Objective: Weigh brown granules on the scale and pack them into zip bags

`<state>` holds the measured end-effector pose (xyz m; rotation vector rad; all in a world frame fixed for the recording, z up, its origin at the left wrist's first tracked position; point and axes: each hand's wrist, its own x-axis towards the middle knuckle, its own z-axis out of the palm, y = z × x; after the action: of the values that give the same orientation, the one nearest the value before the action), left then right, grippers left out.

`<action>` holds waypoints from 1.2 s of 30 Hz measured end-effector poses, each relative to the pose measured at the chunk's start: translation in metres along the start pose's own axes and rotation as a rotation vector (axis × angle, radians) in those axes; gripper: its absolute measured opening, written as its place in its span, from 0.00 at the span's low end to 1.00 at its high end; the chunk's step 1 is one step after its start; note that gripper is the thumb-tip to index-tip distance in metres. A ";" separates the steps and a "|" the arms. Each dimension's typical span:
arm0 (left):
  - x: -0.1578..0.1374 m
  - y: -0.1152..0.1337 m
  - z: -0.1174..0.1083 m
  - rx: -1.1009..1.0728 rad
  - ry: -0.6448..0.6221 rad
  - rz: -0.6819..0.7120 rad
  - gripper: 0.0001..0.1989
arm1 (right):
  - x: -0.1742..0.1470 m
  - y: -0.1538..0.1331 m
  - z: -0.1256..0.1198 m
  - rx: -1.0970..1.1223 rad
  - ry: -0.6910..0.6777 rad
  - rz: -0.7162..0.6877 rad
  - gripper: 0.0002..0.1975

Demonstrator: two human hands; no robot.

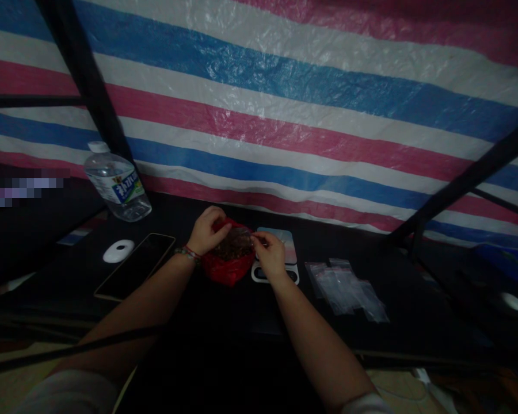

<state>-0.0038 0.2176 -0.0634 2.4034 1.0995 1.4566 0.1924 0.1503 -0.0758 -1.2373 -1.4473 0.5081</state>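
A red plastic bag (229, 270) stands on the black table with its mouth open, holding dark brown, loose bits (233, 246). At its upper left rim is my left hand (209, 230), fingers curled and thumb over the opening; what they grip is hidden. My right hand (268, 251) is closed in a pinch at the bag's right side, on what looks like a small clear zip bag (243, 233) above the brown bits. Partly under my right hand lies a white digital scale (290, 253). Several clear zip bags (345, 287) lie overlapped to its right.
Left of my left arm lie a dark phone (136, 265) and a white rounded case (118, 251). Behind them stands a large clear bottle (118, 184). Striped plastic sheeting (259, 126) hangs behind the black table (242, 310), between dark metal posts (86, 86).
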 end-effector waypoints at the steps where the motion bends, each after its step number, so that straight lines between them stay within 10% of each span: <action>1: 0.000 0.004 0.000 -0.012 -0.070 0.039 0.13 | 0.000 0.000 0.000 0.009 -0.001 0.006 0.08; 5: -0.002 0.021 0.006 -0.022 -0.306 0.071 0.38 | 0.001 0.000 0.001 0.140 -0.036 0.056 0.09; 9: -0.004 0.024 0.014 -0.060 -0.343 -0.036 0.39 | -0.002 -0.006 0.002 0.424 -0.147 0.111 0.13; 24: -0.007 0.008 0.020 -0.349 -0.049 -0.292 0.27 | 0.009 -0.012 -0.028 0.518 0.451 -0.013 0.10; 36: -0.008 -0.004 0.019 -0.320 0.336 -0.231 0.27 | 0.012 -0.009 -0.031 0.581 0.451 -0.060 0.06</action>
<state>0.0072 0.2202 -0.0807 1.8002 1.0639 1.8307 0.2184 0.1478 -0.0538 -0.7722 -0.8635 0.5198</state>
